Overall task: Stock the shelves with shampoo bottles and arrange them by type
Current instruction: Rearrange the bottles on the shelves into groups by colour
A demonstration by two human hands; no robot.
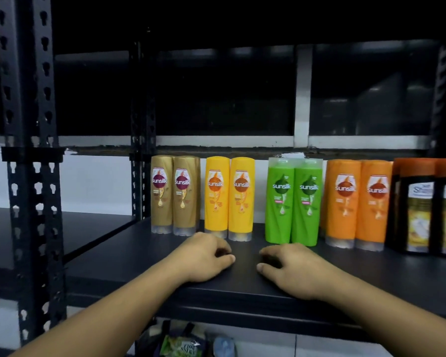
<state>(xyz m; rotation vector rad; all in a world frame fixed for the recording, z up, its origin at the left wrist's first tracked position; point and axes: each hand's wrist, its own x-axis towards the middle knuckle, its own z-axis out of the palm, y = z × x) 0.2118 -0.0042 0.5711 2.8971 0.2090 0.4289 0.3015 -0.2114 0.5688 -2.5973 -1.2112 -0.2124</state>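
Bottles (241,197) along shelf (371,274) back; slotted upright (32,202) left, bag (180,343) below.

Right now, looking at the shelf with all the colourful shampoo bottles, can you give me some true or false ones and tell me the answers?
1. The two green plastic shampoo bottles stand between the yellow pair and the orange pair. True.
2. The left hand grips a bottle. False: it rests on the black shelf board and holds nothing.
3. The golden-brown bottles stand at the right end of the row. False: they stand at the left end; the dark orange-capped bottles are at the right.
4. The right hand holds nothing. True.
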